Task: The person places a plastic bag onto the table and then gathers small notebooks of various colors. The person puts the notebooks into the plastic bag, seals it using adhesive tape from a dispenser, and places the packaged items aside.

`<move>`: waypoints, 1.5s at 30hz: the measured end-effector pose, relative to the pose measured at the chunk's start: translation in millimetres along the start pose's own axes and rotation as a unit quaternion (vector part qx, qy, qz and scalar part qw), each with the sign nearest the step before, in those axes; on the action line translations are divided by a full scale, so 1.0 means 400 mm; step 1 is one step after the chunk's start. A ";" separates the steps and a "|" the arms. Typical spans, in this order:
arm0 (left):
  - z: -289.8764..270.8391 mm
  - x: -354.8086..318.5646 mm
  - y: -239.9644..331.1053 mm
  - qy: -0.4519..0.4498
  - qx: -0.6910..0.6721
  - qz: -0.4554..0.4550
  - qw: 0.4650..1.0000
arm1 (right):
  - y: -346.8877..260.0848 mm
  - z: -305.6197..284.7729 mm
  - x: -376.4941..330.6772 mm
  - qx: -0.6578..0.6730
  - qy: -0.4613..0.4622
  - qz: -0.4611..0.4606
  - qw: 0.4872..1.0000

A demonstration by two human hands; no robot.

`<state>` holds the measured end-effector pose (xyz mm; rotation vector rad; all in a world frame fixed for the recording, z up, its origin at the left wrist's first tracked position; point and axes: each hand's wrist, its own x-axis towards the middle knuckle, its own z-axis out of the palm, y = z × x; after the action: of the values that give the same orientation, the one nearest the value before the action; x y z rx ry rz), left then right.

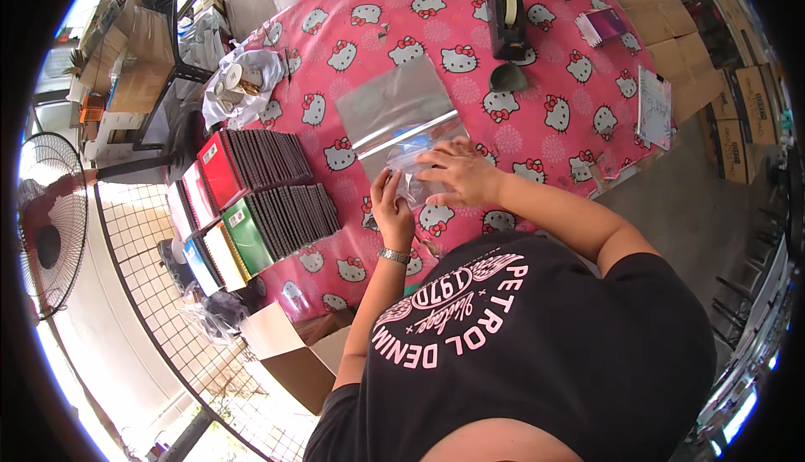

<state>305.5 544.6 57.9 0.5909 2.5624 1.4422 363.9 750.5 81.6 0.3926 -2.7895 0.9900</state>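
A clear plastic bag (401,118) lies flat on the pink patterned tablecloth (436,34) in front of me. My left hand (391,204) pinches the bag's near edge, a metal watch on its wrist. Across the same near end rests my right hand (459,170), fingers spread flat on the plastic. Whether anything is inside the bag cannot be made out.
Two rows of slim notebooks with red and green covers (256,194) stand at my left. A black tape dispenser (506,16) sits at the far side, a white bag with tape rolls (239,80) far left. Cardboard boxes (293,353) and a fan (46,223) stand beside the table.
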 end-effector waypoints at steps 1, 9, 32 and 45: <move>-0.002 0.006 0.008 -0.013 0.061 0.042 0.997 | -0.001 -0.002 0.008 -0.025 -0.003 -0.018 1.000; 0.004 0.014 0.054 -0.091 0.318 0.177 0.927 | 0.229 -0.073 0.070 0.026 0.255 0.055 0.965; 0.029 0.013 0.049 -0.127 0.233 0.173 0.948 | 0.291 -0.075 0.097 0.614 0.053 0.379 0.690; 0.009 0.009 0.042 -0.132 0.219 0.151 0.955 | -0.003 0.020 0.172 -0.069 -0.096 0.290 0.950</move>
<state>307.8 556.9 70.4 1.1918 2.6545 0.7738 298.3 731.5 92.1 -0.4023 -3.2057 0.8748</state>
